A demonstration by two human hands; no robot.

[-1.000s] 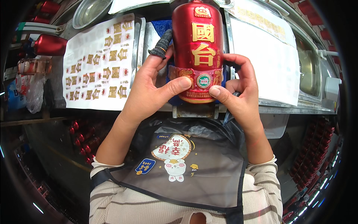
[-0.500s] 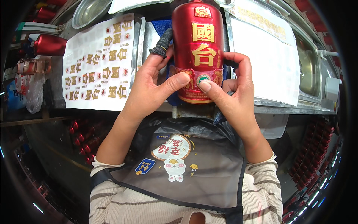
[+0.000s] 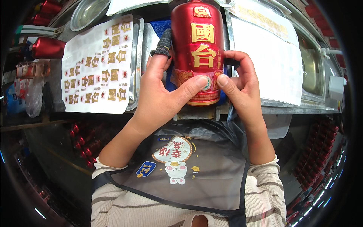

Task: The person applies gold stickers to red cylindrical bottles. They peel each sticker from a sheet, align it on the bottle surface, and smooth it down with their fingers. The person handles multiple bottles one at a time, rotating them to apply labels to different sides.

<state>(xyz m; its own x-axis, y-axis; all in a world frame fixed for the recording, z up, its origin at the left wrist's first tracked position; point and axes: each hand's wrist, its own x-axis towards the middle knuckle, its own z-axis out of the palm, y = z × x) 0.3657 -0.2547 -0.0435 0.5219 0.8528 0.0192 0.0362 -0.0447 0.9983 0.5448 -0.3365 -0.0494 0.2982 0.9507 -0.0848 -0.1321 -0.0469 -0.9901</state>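
A red metallic bottle [image 3: 198, 49] with raised gold characters lies in front of me, its base toward me. Around its lower part runs a pink-red label band [image 3: 180, 77] with gold ornament and a small round green emblem. My left hand [image 3: 159, 90] grips the bottle from the left, its thumb pressed on the label over part of the emblem. A dark knitted finger cover [image 3: 163, 43] sits on its index finger. My right hand [image 3: 244, 89] holds the right side, with its thumb on the label's right part; its other fingers are partly hidden.
On the left, a white sheet of gold stickers [image 3: 96, 68] rests on a metal tray [image 3: 137, 60]; another red bottle [image 3: 48, 48] lies beyond it. A metal bowl [image 3: 89, 15] stands at far left. Right are white sheets [image 3: 264, 64] and a metal basin [image 3: 312, 68].
My left thumb has slid right across the label onto the emblem. My right thumb has moved off the emblem toward the label's right side. The bottle has shifted slightly left.
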